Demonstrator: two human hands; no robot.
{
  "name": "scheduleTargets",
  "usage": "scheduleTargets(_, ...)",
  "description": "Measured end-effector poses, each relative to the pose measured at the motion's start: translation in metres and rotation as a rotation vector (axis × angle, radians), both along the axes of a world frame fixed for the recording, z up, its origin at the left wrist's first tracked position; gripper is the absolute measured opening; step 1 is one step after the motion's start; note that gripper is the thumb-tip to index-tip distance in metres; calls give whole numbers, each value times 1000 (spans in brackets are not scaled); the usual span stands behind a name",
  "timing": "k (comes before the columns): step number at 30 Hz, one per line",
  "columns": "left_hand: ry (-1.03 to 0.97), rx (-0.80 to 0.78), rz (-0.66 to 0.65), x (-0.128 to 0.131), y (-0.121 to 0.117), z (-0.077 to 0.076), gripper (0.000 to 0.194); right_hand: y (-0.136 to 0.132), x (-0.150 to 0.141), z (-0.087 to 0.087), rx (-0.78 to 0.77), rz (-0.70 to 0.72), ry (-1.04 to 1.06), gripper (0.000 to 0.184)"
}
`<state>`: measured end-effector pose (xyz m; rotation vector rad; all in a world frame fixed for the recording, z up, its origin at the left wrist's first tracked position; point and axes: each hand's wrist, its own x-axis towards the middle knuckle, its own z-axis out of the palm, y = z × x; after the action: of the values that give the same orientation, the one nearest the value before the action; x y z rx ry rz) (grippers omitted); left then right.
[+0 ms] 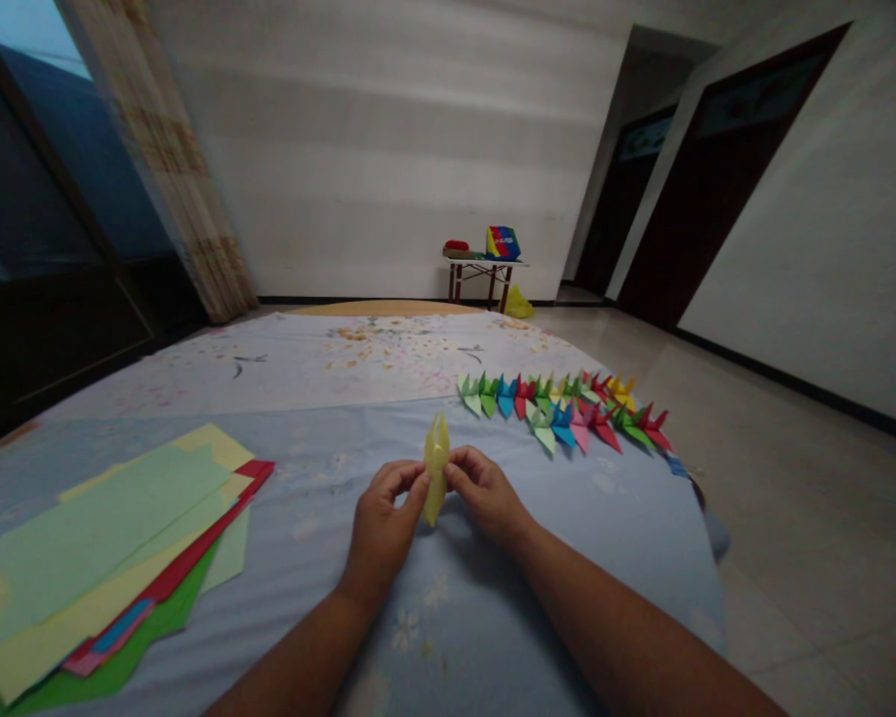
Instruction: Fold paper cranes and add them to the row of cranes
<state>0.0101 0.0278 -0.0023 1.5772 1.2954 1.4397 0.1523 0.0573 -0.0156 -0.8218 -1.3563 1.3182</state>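
Two bare hands work at a round table draped in a pale blue, flower-printed cloth, where a slender, pale-yellow folded-paper piece stands upright between them, its two narrow points facing up. The left hand pinches its left edge between thumb and fingers; the right hand grips the opposite edge the same way. The step in hand looks to be folding and shaping this single piece, and the next move would seem to call for a light, even pinch and careful fingertips, since thin paper creases easily. Beyond the right hand, pointed folded-paper figures in green, blue, red, pink and yellow stand in two lines: six in the near line and, as closely as the overlapping tips allow a count, about ten in the far line. To the left of the left hand lies one loose, fanned pile of flat paper sheets in pale green, cream, red, bright green, pink and blue. Across the room, one small folding-legged table carries one multicoloured box, with one yellow bag on the floor beside it.
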Motion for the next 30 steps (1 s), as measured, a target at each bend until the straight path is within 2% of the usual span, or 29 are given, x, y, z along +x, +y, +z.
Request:
scheduleTargets(4, -70, -56, -11, -1, 3, -4, 22, 1, 0, -1, 5, -3, -34, 28)
scheduleTargets(9, -231, -137, 5, 1, 5, -6, 40, 1, -1, -1, 14, -12, -81, 26)
scheduleTargets(15, -189, -169, -70, 2, 2, -2, 28, 0, 0, -1, 4, -16, -131, 22)
scheduleTargets(23, -258, -246, -47, 3, 0, 6, 30, 0, 1, 1, -19, -33, -156, 19)
scheduleTargets(30, -246, -266, -64, 0, 2, 8, 34, -1, 4, 2, -29, -44, -181, 19)
